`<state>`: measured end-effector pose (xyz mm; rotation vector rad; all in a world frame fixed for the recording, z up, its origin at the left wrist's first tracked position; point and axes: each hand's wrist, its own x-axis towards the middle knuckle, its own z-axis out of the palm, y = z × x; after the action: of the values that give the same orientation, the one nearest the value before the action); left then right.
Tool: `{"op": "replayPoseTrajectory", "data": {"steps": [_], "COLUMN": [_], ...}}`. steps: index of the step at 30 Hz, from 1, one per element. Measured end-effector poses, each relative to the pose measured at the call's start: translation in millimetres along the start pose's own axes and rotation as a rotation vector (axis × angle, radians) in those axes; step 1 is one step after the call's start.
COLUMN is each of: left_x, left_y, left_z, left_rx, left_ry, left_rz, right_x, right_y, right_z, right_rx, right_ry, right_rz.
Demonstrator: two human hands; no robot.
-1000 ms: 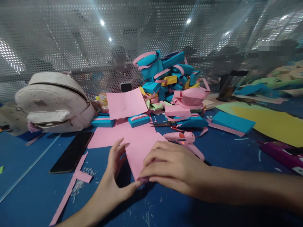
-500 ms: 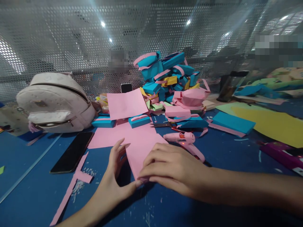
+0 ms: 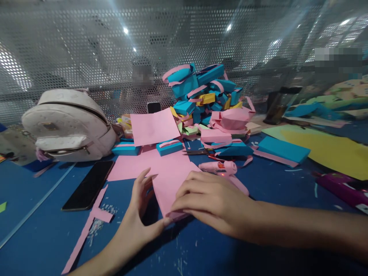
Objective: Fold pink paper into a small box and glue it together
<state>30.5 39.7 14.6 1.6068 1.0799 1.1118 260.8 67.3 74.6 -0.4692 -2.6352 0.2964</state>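
Observation:
A sheet of pink paper (image 3: pixel 163 184) lies on the blue table with its near edge folded up. My right hand (image 3: pixel 212 201) is closed on that near edge, its fingers bent over the fold. At the sheet's left side, my left hand (image 3: pixel 143 214) curves in a wide C. Its thumb tip presses the near left corner, and its fingertips rest at the left edge further up. A pink glue gun (image 3: pixel 220 167) lies just beyond my right hand, partly hidden by it. Two small blue paper boxes (image 3: pixel 169 147) (image 3: pixel 125 148) with pink strips sit at the far side of the sheet.
A heap of blue, pink and yellow paper boxes (image 3: pixel 184 86) rises at the back. To the left are a white backpack (image 3: pixel 66 126), a black phone (image 3: pixel 87 186) and pink strips (image 3: pixel 83 234). Scissors (image 3: pixel 198 152), a blue box (image 3: pixel 283 148) and yellow paper (image 3: pixel 330 149) lie right.
My right hand has slid slightly to the right along the folded near edge, showing more of the fold. My left hand stays nearly still.

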Motion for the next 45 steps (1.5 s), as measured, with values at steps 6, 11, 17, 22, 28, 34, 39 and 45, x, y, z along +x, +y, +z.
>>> {"op": "replayPoseTrajectory", "data": {"steps": [6,11,17,22,28,34,39,45], "left_x": [0.1,0.2,-0.7,-1.3,-0.4,-1.7,-3.6,-0.7], "left_y": [-5.8,-2.8,-2.2,-8.1,-8.0,-2.8,1.7,-6.7], "left_z": [-1.4,-1.9,-0.8,-1.6,-2.5,-1.1,-0.1,-0.9], "left_rx": [-0.032,-0.078,-0.091,-0.079,-0.040,-0.002,0.017,-0.062], "left_ry": [-0.002,0.005,0.037,0.067,0.062,0.051,0.049,0.054], "left_rz": [0.014,-0.011,0.030,0.069,0.096,0.119,0.115,0.094], "right_x": [-1.3,-1.9,-3.5,-4.6,-3.4,-3.8,-3.9,-3.1], "right_y": [1.4,2.3,1.2,1.7,2.6,0.6,0.4,-0.2], "right_z": [-3.3,-4.0,-2.6,1.5,5.4,7.5,8.6,7.6], "right_rx": [-0.072,-0.093,-0.093,-0.108,-0.074,-0.072,-0.104,-0.087], "right_ry": [0.026,0.074,0.147,0.188,0.176,0.202,0.202,0.223], "right_rz": [-0.029,-0.014,0.057,0.071,0.102,0.098,0.080,0.079]}}
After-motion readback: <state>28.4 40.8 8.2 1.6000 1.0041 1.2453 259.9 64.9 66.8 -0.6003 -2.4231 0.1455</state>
